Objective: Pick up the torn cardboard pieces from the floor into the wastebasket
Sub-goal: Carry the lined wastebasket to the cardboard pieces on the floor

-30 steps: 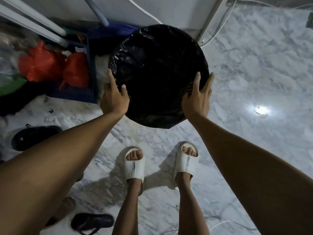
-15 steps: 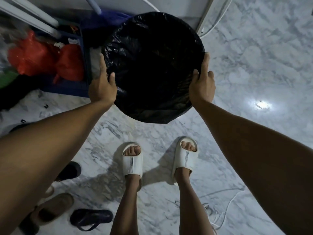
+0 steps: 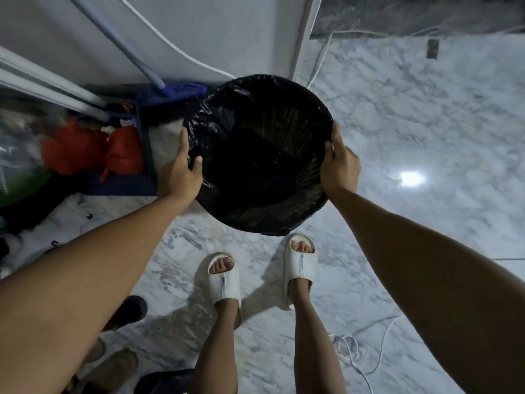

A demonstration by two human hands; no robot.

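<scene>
You stand on one marble floor [image 3: 412,115], white with grey veins, with one bright light reflection to your right. One wall [image 3: 199,29] closes the far side, with one blue-handled mop [image 3: 136,58] leaning on it and white cord running along it. One wastebasket [image 3: 284,217], round and lined with one black plastic bag, is held in front of you above your feet, its mouth tilted toward you; the slatted inner wall shows through on the right side. Contents: the interior is too dark to tell whether anything lies in it. No torn cardboard pieces can be made out on the visible floor. One blue crate [image 3: 125,183] sits at the left by the wall and holds two red bags [image 3: 85,149]. Your two hands are on the rim: your left hand [image 3: 177,173] clasps the left edge with the thumb hooked over the liner, your right hand [image 3: 339,166] clasps the right edge, fingers curled over it. Two white slides [image 3: 224,280] are on your feet. Loose footwear lies at lower left, partly hidden by your arm; count uncertain. One tangled white cord [image 3: 358,356] lies at lower right.
</scene>
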